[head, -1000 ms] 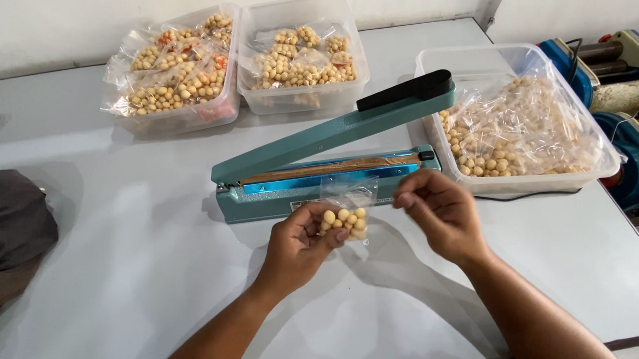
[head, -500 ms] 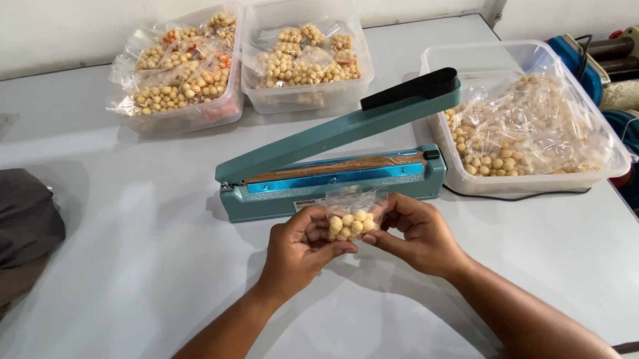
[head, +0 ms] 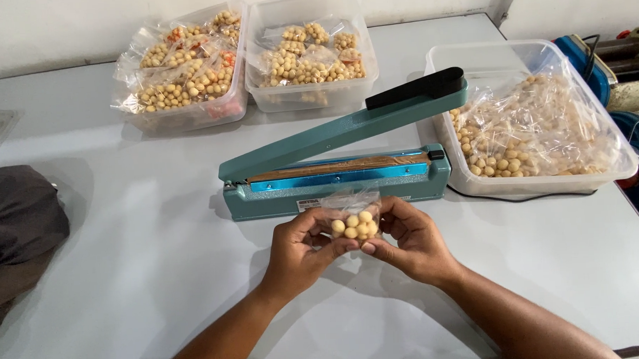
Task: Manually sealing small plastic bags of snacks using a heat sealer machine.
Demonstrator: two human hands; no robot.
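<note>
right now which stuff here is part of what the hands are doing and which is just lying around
In use:
- small clear bag of round yellow snacks, pinched between left hand and right hand
- teal heat sealer, arm raised, just behind the bag
- bin of loose snacks
- two bins of filled bags

Lying about:
- dark cloth
- blue machine at the right edge

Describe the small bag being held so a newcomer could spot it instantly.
Find the teal heat sealer mid-table, arm raised. Just in front of it, the left hand and right hand pinch a tiny clear bag of pale round balls. Unlike the bags piled in tubs, it is alone and off the table.
</note>
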